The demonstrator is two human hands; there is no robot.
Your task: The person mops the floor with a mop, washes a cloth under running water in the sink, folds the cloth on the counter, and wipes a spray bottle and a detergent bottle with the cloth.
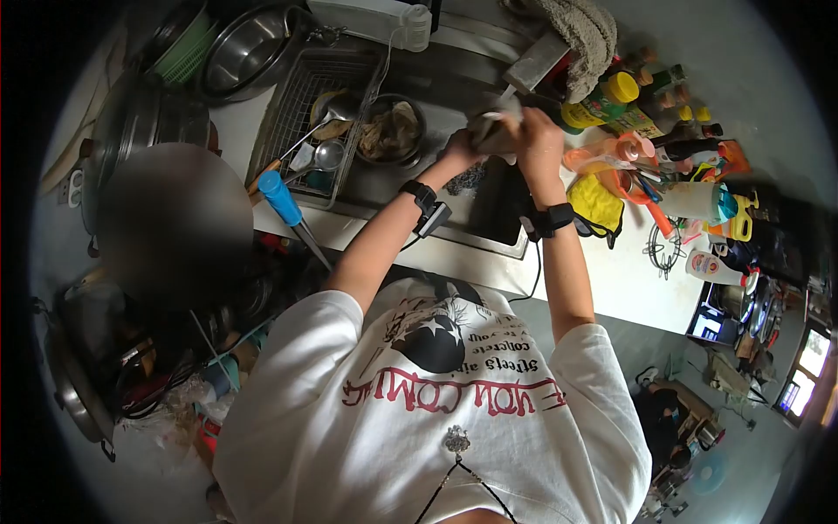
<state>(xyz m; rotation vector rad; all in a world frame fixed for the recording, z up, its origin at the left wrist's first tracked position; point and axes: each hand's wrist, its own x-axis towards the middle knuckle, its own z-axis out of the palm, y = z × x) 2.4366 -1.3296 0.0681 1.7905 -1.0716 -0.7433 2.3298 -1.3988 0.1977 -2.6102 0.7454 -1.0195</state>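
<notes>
Upside-Down Words on a White Shirt

Just below the sink [521,251], a white shirt [367,454] is carrying inverted print: red capitals are apparently reading "E YOU COMING", while smaller black words are showing "streets", "concrete" and "your". Right of the sink, bottle labels [704,265] are appearing too small to read.

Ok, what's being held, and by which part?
A blurred greyish item, held at its right side by the right hand; the left hand is at its left side, grip unclear.
</notes>
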